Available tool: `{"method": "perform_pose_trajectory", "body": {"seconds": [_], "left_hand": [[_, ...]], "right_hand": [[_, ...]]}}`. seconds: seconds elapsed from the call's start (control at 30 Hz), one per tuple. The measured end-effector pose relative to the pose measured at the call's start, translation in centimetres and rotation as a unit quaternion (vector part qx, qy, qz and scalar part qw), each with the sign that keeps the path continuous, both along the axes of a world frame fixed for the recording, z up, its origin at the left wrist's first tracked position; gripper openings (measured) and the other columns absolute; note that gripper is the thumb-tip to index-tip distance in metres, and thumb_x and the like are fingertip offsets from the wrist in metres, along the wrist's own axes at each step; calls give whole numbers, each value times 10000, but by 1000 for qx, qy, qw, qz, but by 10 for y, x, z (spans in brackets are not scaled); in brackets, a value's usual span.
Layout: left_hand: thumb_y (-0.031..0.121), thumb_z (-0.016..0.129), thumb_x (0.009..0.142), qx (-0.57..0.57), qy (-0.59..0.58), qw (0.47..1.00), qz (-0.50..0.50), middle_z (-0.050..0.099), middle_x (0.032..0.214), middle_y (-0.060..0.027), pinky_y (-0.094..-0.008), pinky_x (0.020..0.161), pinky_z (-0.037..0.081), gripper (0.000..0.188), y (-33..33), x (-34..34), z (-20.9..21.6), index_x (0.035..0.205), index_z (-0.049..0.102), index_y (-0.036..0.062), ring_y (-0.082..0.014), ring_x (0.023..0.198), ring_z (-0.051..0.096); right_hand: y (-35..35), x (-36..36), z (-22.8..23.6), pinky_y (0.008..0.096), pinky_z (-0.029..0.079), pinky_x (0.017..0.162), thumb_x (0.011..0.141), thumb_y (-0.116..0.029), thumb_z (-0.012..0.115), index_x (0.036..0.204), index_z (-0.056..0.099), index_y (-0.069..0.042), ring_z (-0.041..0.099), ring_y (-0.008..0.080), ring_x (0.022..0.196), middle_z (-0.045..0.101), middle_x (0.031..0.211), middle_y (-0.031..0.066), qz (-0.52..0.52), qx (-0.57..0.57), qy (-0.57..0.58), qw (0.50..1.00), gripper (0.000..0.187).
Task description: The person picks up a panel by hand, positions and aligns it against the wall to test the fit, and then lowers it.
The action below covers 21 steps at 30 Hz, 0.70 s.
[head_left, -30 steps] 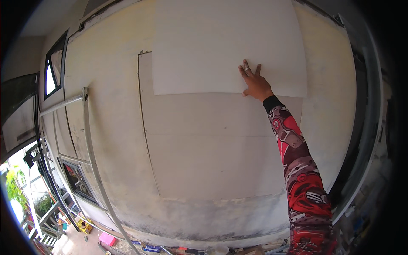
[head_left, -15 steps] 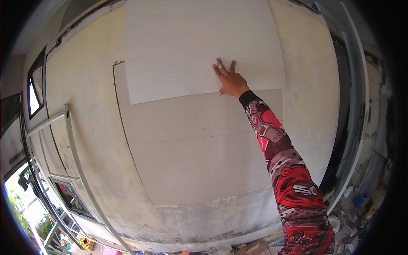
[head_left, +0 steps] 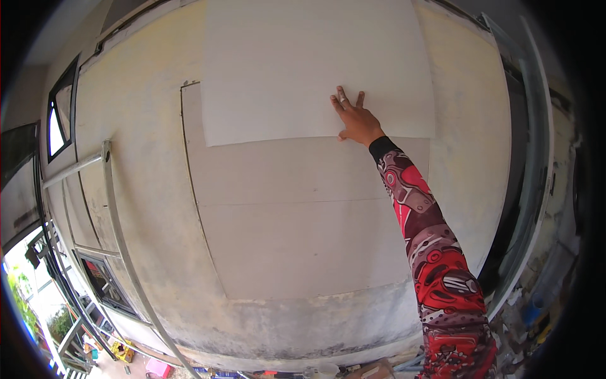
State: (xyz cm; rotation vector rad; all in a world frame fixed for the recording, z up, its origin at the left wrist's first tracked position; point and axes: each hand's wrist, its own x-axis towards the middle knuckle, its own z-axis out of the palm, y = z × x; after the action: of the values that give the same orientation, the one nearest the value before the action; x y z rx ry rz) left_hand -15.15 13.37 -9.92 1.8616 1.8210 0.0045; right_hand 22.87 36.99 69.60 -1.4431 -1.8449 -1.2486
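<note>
My right hand (head_left: 360,123), in a black-cuffed sleeve with a red and grey pattern, lies with fingers spread near the lower edge of a large white sheet (head_left: 271,76). The palm faces the sheet and is hidden, and a ring shows on one finger. Behind and below the white sheet is a greyish board (head_left: 297,170) set against the wall, with a horizontal seam across it and a dark gap along its left edge. The sheet's top runs out of the picture. My left hand is out of sight.
A pale metal frame (head_left: 117,221) stands at the left, near dark-framed windows (head_left: 63,107). The stained yellowish wall (head_left: 145,208) surrounds the board. Tall pale framing (head_left: 536,170) rises at the right. On the floor lie a yellow crate (head_left: 123,351), a pink item (head_left: 158,367) and assorted clutter.
The whole view has shifted slightly, so wall, sheet and hand sit a little further right and higher. My right hand keeps its spread pose at the same part of the sheet.
</note>
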Motion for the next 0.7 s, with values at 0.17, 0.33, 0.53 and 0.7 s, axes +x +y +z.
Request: {"method": "perform_pose_trajectory", "body": {"seconds": [0.17, 0.33, 0.53, 0.7], "left_hand": [[496, 580, 974, 2, -1, 1000, 4, 538, 1409, -189, -526, 1139, 337, 652, 4, 1, 1, 1509, 450, 148, -367, 1311, 521], [486, 591, 969, 3, 0, 1000, 2, 549, 1393, -188, -524, 1128, 349, 646, 5, 1, -1, 1498, 461, 140, -365, 1297, 531], [475, 604, 963, 2, -7, 1000, 13, 562, 1372, -187, -521, 1115, 364, 638, 3, 0, -6, 1485, 475, 132, -363, 1279, 544], [466, 615, 958, -1, -14, 1000, 23, 574, 1355, -186, -518, 1104, 376, 632, -1, -2, -15, 1474, 487, 125, -362, 1265, 555]], "right_hand": [[-4, -13, 1, 529, 644, 939, 714, -371, 933, 1650, 250, -77, 348, 720, 1371, 141, 1740, 194, -10, -7, -22, 1000, 1196], [0, -6, 0, 528, 637, 950, 740, -451, 907, 1652, 238, -61, 382, 726, 1343, 131, 1740, 208, -27, 12, -53, 998, 1197], [-4, -8, 4, 536, 629, 966, 766, -497, 877, 1668, 194, -71, 349, 729, 1363, 108, 1743, 207, -52, -7, -55, 997, 1209], [0, -10, 4, 522, 634, 966, 773, -509, 867, 1668, 178, -69, 329, 710, 1389, 90, 1743, 210, -60, -6, -61, 996, 1212]]}}
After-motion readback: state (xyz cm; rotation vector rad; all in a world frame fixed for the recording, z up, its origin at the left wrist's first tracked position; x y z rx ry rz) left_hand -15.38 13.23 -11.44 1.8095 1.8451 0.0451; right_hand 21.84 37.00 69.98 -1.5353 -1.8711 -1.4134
